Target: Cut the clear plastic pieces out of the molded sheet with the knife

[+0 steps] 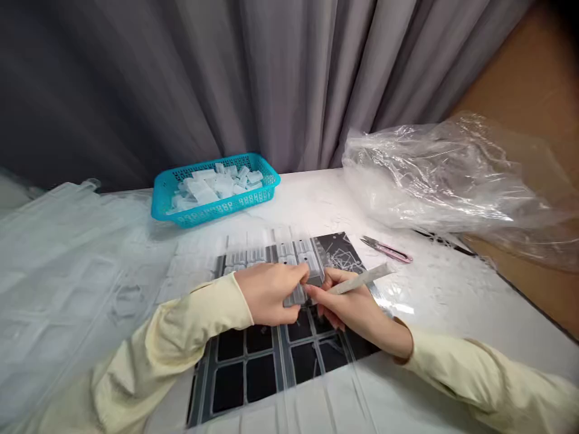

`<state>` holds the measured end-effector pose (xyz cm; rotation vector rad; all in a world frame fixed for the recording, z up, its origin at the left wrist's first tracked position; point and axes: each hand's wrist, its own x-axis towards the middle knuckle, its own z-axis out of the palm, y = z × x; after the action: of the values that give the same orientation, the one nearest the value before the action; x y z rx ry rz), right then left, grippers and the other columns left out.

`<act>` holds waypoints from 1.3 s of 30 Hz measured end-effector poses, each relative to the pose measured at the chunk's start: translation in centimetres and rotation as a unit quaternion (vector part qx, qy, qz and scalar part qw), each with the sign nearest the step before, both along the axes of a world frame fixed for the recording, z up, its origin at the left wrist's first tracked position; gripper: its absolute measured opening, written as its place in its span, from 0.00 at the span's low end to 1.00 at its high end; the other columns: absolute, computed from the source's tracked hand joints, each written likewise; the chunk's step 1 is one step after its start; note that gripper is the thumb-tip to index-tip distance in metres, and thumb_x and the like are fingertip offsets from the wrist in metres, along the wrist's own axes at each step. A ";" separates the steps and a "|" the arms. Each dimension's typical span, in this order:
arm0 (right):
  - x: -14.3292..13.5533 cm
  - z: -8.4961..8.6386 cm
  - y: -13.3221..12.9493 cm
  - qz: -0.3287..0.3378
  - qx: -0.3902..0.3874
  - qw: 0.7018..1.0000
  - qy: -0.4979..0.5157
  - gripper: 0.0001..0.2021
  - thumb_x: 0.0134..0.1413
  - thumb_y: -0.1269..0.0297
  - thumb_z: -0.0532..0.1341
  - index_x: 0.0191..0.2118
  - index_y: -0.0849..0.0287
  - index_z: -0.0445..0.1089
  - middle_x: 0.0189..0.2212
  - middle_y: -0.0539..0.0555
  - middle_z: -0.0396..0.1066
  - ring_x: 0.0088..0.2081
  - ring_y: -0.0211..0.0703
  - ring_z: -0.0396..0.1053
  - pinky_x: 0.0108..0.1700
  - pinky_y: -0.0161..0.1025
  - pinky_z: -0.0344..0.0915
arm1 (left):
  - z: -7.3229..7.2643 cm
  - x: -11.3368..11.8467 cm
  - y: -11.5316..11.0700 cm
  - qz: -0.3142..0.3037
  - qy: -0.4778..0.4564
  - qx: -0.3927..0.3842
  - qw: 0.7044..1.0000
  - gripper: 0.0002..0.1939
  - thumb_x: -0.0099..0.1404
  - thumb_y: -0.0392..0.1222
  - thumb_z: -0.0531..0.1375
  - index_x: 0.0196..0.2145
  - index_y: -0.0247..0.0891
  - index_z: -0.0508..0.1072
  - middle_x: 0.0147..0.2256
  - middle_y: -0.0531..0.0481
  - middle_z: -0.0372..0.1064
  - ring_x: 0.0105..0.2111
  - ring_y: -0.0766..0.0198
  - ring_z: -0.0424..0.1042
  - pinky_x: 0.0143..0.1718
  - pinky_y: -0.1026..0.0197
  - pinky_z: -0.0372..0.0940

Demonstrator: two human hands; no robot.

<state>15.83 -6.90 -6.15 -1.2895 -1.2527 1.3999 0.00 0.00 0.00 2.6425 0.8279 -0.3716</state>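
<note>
A clear plastic sheet of moulded rectangular pockets [260,377] lies over a black mat [337,250] in front of me. My left hand [271,292] is closed on a small translucent plastic piece [296,296] at the sheet's middle. My right hand [350,304] meets it from the right, fingers wrapped round a pale, flat stick-like tool [364,278] that points up and right. The tool's working end is hidden between the fingers. Filled-looking pockets [246,256] show just beyond my hands.
Behind, a blue basket [212,211] holds several translucent pieces. Pink-handled snips [386,248] lie to the right. Crumpled clear plastic [434,175] covers the back right, and more clear moulded sheets [67,271] are piled at the left. A grey curtain hangs behind the table.
</note>
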 end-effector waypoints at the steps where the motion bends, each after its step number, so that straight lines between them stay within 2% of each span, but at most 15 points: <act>1: 0.0 -0.1 0.0 0.001 0.000 1.000 0.001 0.20 0.52 0.55 0.60 0.20 0.57 0.50 0.08 0.40 0.56 0.09 0.29 0.52 0.12 0.28 0.45 | 0.0 0.1 -0.1 0.000 -0.001 -0.001 1.000 0.09 0.54 0.39 0.55 0.32 0.39 0.57 0.26 0.55 0.62 0.21 0.65 0.63 0.20 0.64 0.49; 5: 0.0 -0.2 0.1 0.005 0.016 1.000 -0.022 0.20 0.53 0.56 0.59 0.19 0.57 0.50 0.08 0.41 0.55 0.10 0.29 0.52 0.13 0.29 0.46 | -0.1 0.3 -0.4 0.000 0.004 0.034 0.999 0.08 0.54 0.41 0.55 0.31 0.38 0.59 0.28 0.52 0.65 0.25 0.62 0.66 0.21 0.63 0.52; 10: 0.0 0.0 0.2 0.020 0.085 0.991 -0.099 0.20 0.55 0.60 0.57 0.17 0.57 0.50 0.08 0.42 0.54 0.12 0.30 0.54 0.18 0.31 0.52 | -0.8 0.6 -1.2 -0.006 0.031 0.138 0.990 0.07 0.56 0.42 0.52 0.28 0.35 0.64 0.30 0.47 0.67 0.30 0.56 0.70 0.26 0.59 0.60; 16: -0.1 -0.1 0.3 0.019 0.112 0.983 -0.145 0.18 0.55 0.66 0.54 0.17 0.57 0.49 0.10 0.43 0.53 0.14 0.30 0.53 0.19 0.32 0.51 | -2.1 1.3 -2.1 -0.021 0.039 0.209 0.977 0.08 0.56 0.39 0.52 0.27 0.32 0.69 0.25 0.44 0.69 0.26 0.51 0.72 0.22 0.56 0.61; 20: -0.2 -0.3 0.5 0.005 0.142 0.973 -0.182 0.17 0.50 0.72 0.53 0.16 0.58 0.46 0.11 0.43 0.50 0.15 0.30 0.50 0.19 0.32 0.46 | -2.9 1.5 -2.3 -0.071 0.026 0.242 0.967 0.08 0.55 0.36 0.53 0.24 0.31 0.70 0.22 0.42 0.69 0.22 0.51 0.71 0.19 0.57 0.60; 25: -0.1 -0.2 0.6 0.022 0.161 0.970 -0.181 0.16 0.44 0.77 0.52 0.17 0.58 0.42 0.12 0.43 0.46 0.17 0.30 0.45 0.19 0.32 0.41 | -3.1 1.3 -2.1 -0.105 0.007 0.242 0.964 0.08 0.55 0.36 0.54 0.22 0.32 0.70 0.21 0.43 0.69 0.21 0.52 0.71 0.18 0.57 0.59; 31: 0.0 0.0 0.7 0.044 0.179 0.967 -0.175 0.15 0.44 0.76 0.52 0.17 0.58 0.44 0.13 0.43 0.47 0.18 0.30 0.46 0.20 0.33 0.41 | -2.6 1.0 -1.8 -0.106 -0.015 0.244 0.964 0.08 0.55 0.36 0.54 0.23 0.33 0.70 0.21 0.47 0.69 0.21 0.56 0.70 0.18 0.59 0.58; 39: 0.1 0.2 0.8 0.059 0.179 0.970 -0.153 0.15 0.44 0.78 0.51 0.18 0.58 0.43 0.13 0.42 0.45 0.19 0.30 0.45 0.21 0.33 0.40 | -2.3 0.6 -0.9 -0.124 -0.002 0.203 0.971 0.07 0.56 0.35 0.52 0.24 0.35 0.68 0.22 0.49 0.68 0.21 0.59 0.70 0.18 0.61 0.55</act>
<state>15.95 -6.09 -5.91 -1.2210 -1.7262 1.0108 0.58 -0.87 -2.27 3.1421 0.6248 -0.2807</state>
